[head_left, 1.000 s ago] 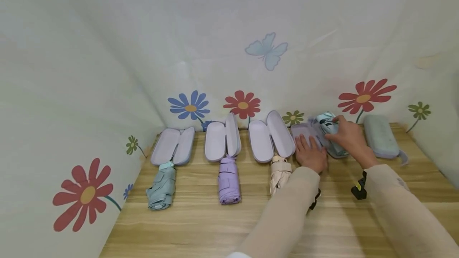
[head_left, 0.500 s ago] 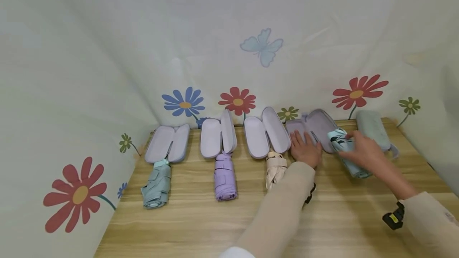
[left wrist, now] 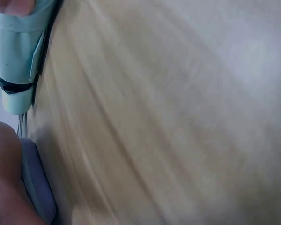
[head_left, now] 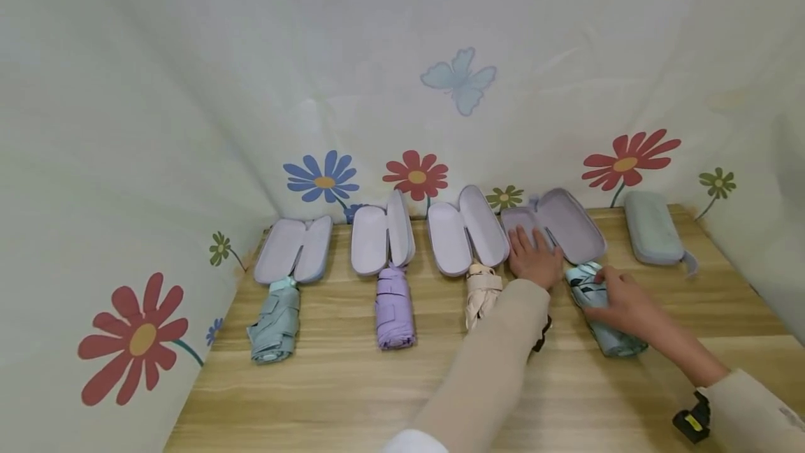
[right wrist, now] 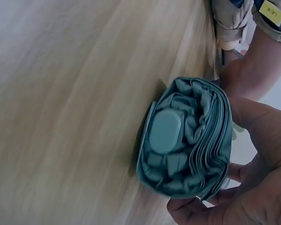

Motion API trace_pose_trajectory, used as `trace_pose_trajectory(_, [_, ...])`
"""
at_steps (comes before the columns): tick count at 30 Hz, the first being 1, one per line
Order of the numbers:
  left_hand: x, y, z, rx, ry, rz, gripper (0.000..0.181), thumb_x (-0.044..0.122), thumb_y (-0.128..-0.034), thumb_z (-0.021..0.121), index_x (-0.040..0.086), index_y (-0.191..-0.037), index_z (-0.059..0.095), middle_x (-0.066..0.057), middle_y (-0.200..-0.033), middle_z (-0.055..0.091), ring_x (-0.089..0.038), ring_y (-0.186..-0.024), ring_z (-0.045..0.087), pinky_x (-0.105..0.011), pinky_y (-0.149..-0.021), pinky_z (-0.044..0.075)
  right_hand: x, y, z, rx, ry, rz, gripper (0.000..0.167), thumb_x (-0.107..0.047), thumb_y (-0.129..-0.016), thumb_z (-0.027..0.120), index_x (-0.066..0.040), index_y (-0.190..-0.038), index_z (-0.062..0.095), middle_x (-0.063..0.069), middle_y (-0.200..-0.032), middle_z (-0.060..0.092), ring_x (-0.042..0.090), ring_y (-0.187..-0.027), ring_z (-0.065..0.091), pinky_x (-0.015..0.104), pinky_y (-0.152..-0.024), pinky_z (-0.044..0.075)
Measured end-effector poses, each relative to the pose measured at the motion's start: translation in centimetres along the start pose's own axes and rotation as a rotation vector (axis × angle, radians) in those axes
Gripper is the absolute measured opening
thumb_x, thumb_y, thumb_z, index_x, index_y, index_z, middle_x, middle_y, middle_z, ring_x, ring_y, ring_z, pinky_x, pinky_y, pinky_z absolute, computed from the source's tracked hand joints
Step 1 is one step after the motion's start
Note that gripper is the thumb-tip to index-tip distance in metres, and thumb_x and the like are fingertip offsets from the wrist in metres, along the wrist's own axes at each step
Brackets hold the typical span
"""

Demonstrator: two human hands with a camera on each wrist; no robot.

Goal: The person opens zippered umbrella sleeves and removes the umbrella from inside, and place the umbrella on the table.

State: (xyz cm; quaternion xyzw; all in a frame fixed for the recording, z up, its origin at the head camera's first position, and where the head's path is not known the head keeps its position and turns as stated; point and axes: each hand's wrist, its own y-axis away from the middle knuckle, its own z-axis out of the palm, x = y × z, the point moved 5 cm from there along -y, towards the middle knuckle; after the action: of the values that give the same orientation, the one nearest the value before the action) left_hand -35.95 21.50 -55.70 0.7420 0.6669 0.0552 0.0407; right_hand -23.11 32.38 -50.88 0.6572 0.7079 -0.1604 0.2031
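My right hand [head_left: 622, 303] grips a folded teal umbrella [head_left: 606, 324] with a black pattern near its top, in front of an open lavender case [head_left: 572, 226]. In the right wrist view the rolled end of the umbrella [right wrist: 166, 131] faces the camera, with fingers and thumb round its sides. My left hand [head_left: 534, 257] lies with fingers spread on the left half of that same case. The left wrist view catches the umbrella's handle end [left wrist: 18, 56] and, below it, part of my left hand [left wrist: 7, 173] at the case edge.
Three more open cases stand leftward: left [head_left: 281, 254], middle [head_left: 370, 243], right [head_left: 449, 243]. Before them lie a grey-green umbrella [head_left: 277, 320], a purple umbrella [head_left: 395, 313] and a beige umbrella [head_left: 483, 292]. At the far right rests a closed green case [head_left: 653, 229]. A flowered cloth backs the table [head_left: 352, 397].
The teal umbrella has come out of the right half of the open case and down onto the table in front of it, held by my right hand. My left hand stays on the case.
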Motion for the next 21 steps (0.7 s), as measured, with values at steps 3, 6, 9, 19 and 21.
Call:
trace_pose_trajectory(3, [-0.4, 0.1, -1.2, 0.002, 0.015, 0.014, 0.063, 0.062, -0.1054, 0.02, 0.036, -0.163, 0.021, 0.003, -0.17, 0.013, -0.018, -0.156, 0.009, -0.034, -0.123, 0.007, -0.6, -0.4, 0.2, 0.018, -0.003, -0.01, 0.061, -0.029, -0.084, 0.081, 0.01, -0.117, 0.047, 0.036, -0.102, 0.054, 0.041, -0.085, 0.059, 0.054, -0.07, 0.05])
trace_pose_trajectory(6, [-0.8, 0.1, -2.1, -0.014, 0.033, 0.037, 0.062, 0.062, -0.1058, 0.023, 0.036, -0.162, 0.023, 0.003, -0.17, 0.014, -0.018, -0.156, 0.01, -0.035, -0.124, 0.008, -1.1, -0.7, 0.7, 0.023, -0.012, -0.011, 0.064, -0.032, -0.083, 0.083, 0.011, -0.116, 0.048, 0.036, -0.102, 0.055, 0.041, -0.086, 0.06, 0.054, -0.071, 0.05])
trace_pose_trajectory(9, [-1.1, 0.0, -2.6, -0.025, 0.063, 0.067, 0.062, 0.06, -0.1061, 0.026, 0.034, -0.162, 0.026, 0.002, -0.17, 0.016, -0.02, -0.156, 0.011, -0.037, -0.124, 0.008, -1.6, -0.9, 1.0, 0.03, -0.027, -0.006, 0.063, -0.033, -0.083, 0.083, 0.01, -0.114, 0.049, 0.035, -0.102, 0.056, 0.04, -0.086, 0.059, 0.053, -0.07, 0.05])
trace_pose_trajectory(19, [-0.8, -0.5, -3.0, -0.031, 0.13, 0.121, 0.06, 0.054, -0.1073, 0.032, 0.027, -0.16, 0.033, -0.004, -0.169, 0.019, -0.024, -0.156, 0.014, -0.041, -0.124, 0.01, -2.5, -1.7, 1.2, 0.057, -0.037, 0.004, 0.061, -0.029, -0.084, 0.083, 0.011, -0.114, 0.049, 0.033, -0.101, 0.056, 0.038, -0.084, 0.059, 0.053, -0.07, 0.05])
trace_pose_trajectory(21, [-0.6, -0.4, -3.2, -0.023, 0.126, 0.136, 0.059, 0.052, -0.1081, 0.031, 0.024, -0.16, 0.034, -0.006, -0.168, 0.021, -0.026, -0.155, 0.015, -0.041, -0.124, 0.011, -2.5, -1.8, 1.1, 0.067, -0.033, 0.003, 0.061, -0.029, -0.083, 0.083, 0.011, -0.114, 0.05, 0.032, -0.101, 0.056, 0.038, -0.083, 0.059, 0.053, -0.07, 0.05])
